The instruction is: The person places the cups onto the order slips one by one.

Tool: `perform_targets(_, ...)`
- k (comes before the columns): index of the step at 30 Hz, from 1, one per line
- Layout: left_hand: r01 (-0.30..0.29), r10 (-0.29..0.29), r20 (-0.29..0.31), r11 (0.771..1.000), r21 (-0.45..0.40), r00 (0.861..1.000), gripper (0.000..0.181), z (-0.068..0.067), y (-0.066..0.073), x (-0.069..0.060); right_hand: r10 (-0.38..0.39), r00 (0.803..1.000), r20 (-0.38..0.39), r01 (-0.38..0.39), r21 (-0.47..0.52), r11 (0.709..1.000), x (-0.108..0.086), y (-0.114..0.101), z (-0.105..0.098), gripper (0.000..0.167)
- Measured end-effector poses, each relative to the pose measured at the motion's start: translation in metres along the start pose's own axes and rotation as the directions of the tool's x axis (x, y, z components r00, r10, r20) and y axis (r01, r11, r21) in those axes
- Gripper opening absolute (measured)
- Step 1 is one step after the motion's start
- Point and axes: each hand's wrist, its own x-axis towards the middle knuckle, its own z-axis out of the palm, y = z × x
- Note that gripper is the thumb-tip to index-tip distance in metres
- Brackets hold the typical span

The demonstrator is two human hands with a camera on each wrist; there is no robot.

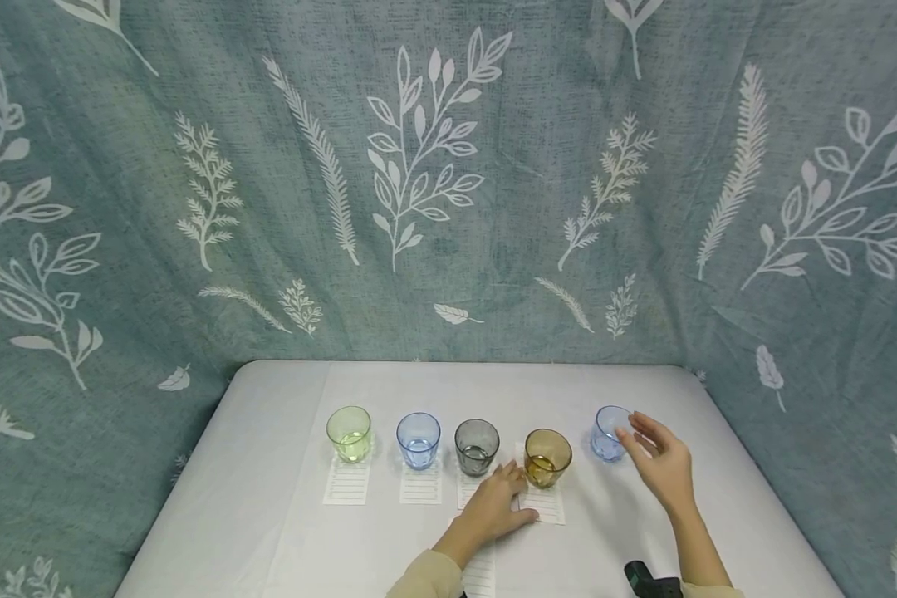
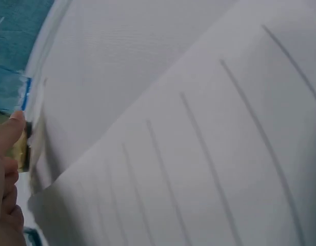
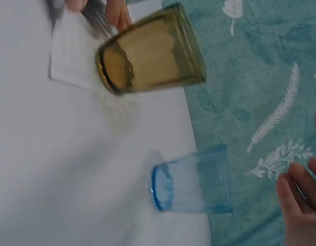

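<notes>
In the head view, my left hand [image 1: 493, 502] is over the lined paper slips, its fingertips beside the amber glass [image 1: 547, 458]; whether they touch it I cannot tell. The left wrist view shows its thumb [image 2: 9, 132] stretched out, with a large lined paper slip [image 2: 199, 154] close to the camera. To the right, my right hand [image 1: 661, 465] is beside a pale blue glass [image 1: 610, 436], fingers loosely bent. The right wrist view shows a gap between that hand [image 3: 304, 197] and the upright glass. The grey glass [image 1: 477, 448] stands just left of the amber one.
A green glass [image 1: 349, 433] and another blue glass [image 1: 419, 442] continue the row leftward, each with a lined slip in front. The white table [image 1: 217, 515] ends at a leaf-patterned teal cloth [image 1: 523, 208]. A dark object [image 1: 649, 580] is by the right forearm.
</notes>
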Motion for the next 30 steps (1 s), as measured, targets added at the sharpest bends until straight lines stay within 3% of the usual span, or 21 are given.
perform_targets(3, 0.008, -0.011, -0.045, 0.998, -0.066, 0.999, 0.049, -0.012, -0.001, -0.007, -0.018, 0.985, -0.173, -0.002, -0.115, 0.993, 0.009, -0.032, -0.009, 0.044)
perform_targets(6, 0.017, -0.032, -0.12, 0.992, -0.123, 0.992, 0.045, -0.023, -0.004, -0.017, 0.027, 0.977, -0.213, -0.088, -0.28, 0.956, 0.017, -0.056, -0.018, 0.056)
perform_targets(8, 0.02, -0.048, -0.178, 0.988, -0.156, 0.983, 0.04, -0.029, -0.008, -0.026, 0.104, 0.979, -0.176, -0.159, -0.331, 0.93, 0.022, -0.059, -0.024, 0.067)
perform_targets(10, 0.017, -0.058, -0.236, 0.985, -0.171, 0.97, 0.037, -0.034, -0.014, -0.037, 0.204, 0.975, -0.091, -0.223, -0.349, 0.91, 0.027, -0.055, -0.028, 0.079)
perform_targets(11, 0.017, -0.063, -0.254, 0.984, -0.178, 0.965, 0.037, -0.037, -0.017, -0.043, 0.253, 0.966, -0.043, -0.252, -0.353, 0.901, 0.029, -0.051, -0.03, 0.086)
perform_targets(14, 0.026, -0.076, -0.282, 0.984, -0.177, 0.956, 0.041, -0.046, -0.028, -0.062, 0.4, 0.911, 0.105, -0.336, -0.375, 0.864, 0.033, -0.039, -0.031, 0.102)
perform_targets(18, 0.09, -0.124, -0.273, 0.987, -0.134, 0.954, 0.05, -0.056, -0.041, -0.087, 0.49, 0.843, 0.219, -0.377, -0.408, 0.831, 0.032, -0.022, -0.025, 0.113)
perform_targets(25, 0.206, -0.224, -0.166, 0.971, -0.119, 0.96, 0.068, -0.063, -0.052, -0.119, 0.514, 0.826, 0.233, -0.384, -0.435, 0.814, 0.027, -0.013, -0.003, 0.107)
perform_targets(30, 0.213, -0.218, -0.073, 0.974, -0.08, 0.973, 0.077, -0.064, -0.055, -0.133, 0.539, 0.801, 0.262, -0.386, -0.462, 0.798, 0.029, -0.01, 0.007, 0.106)
